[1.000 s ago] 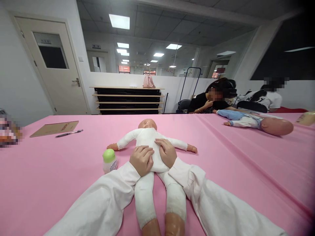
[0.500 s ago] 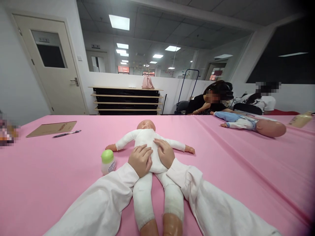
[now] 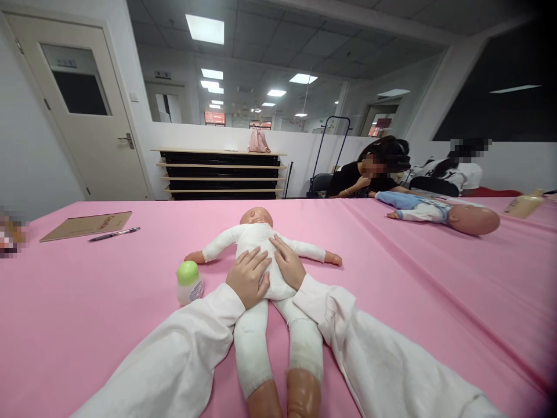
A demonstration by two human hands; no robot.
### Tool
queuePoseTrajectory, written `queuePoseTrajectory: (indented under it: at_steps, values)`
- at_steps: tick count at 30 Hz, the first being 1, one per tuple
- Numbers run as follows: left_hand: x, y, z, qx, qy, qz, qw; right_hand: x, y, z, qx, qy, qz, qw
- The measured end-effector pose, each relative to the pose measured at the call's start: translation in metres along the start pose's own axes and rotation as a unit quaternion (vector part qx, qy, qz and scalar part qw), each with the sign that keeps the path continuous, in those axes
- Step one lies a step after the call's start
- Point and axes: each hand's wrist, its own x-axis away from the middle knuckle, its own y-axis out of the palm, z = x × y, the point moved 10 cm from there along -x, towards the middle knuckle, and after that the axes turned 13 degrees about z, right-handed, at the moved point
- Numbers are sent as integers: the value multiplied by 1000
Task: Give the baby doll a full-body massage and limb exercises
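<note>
A baby doll (image 3: 255, 235) with a white cloth body lies on the pink-covered table (image 3: 130, 325), its head away from me and its arms spread out. My left hand (image 3: 249, 277) rests flat on the left side of its belly, fingers stretched out and pointing up toward the chest. On the right side of the torso lies my right hand (image 3: 289, 262), also flat with fingers extended. Neither hand grips anything. A small jar with a green lid (image 3: 190, 283) stands beside my left forearm, below the doll's left-lying arm.
At the back left are a brown notebook (image 3: 87, 225) and a pen (image 3: 114, 234). Another doll in blue and white (image 3: 418, 210) lies at the far right near a bottle (image 3: 524, 203). A person in black (image 3: 348, 181) sits behind the table; another person (image 3: 467, 174) is farther right.
The view has shifted slightly, so the whole scene sits a little higher and to the left. Both hands stay flat on the doll's torso, their fingers slightly farther up the chest.
</note>
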Motion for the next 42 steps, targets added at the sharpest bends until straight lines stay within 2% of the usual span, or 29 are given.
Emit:
queuePoseTrajectory:
  at_steps: [3, 6, 9, 11, 13, 14, 17, 19, 21, 23, 27, 30, 33, 37, 40, 42]
  values:
    - [-1, -9, 7, 4, 35, 36, 999, 1, -14, 5, 35, 28, 64, 997]
    - [-2, -14, 18, 29, 85, 46, 995, 3, -23, -14, 18, -37, 87, 995]
    - [-2, -10, 24, 59, 113, 18, 992, 5, -16, -40, -46, -135, 25, 989]
    - [-1, -4, 22, 57, 103, -6, 993, 7, -5, -47, -72, -163, -40, 983]
    - [-1, 2, 13, 24, 64, -21, 997, 6, 3, -40, -72, -143, -76, 984]
    - [-1, 3, 8, 0, 41, -23, 999, 4, 6, -32, -62, -117, -75, 988]
    - [-1, -1, 0, -53, 3, -1, 999, -1, 2, -3, -8, -12, -17, 1000]
    - [-3, -9, 6, -56, 25, 33, 998, -1, -6, 9, 31, 31, 32, 999]
    - [-4, -15, 15, -46, 66, 56, 995, 0, -13, 5, 55, 20, 66, 996]
    - [-6, -16, 23, -38, 99, 54, 993, 2, -17, -11, 50, -35, 72, 996]
    - [-8, -9, 36, 1, 160, -4, 987, 3, -13, -44, -25, -144, 0, 989]
    - [-6, 1, 47, 62, 195, -75, 976, -6, -2, -55, -82, -162, -83, 980]
    - [-3, 7, 49, 115, 188, -106, 970, -16, 19, -68, -96, -188, -178, 961]
    - [3, 19, 45, 145, 161, -151, 965, -19, 58, -89, -31, -253, -299, 920]
    - [8, 27, 39, 130, 132, -191, 964, -28, 76, -92, -2, -268, -310, 912]
    - [9, 31, 33, 112, 106, -208, 966, -38, 79, -83, 5, -248, -279, 928]
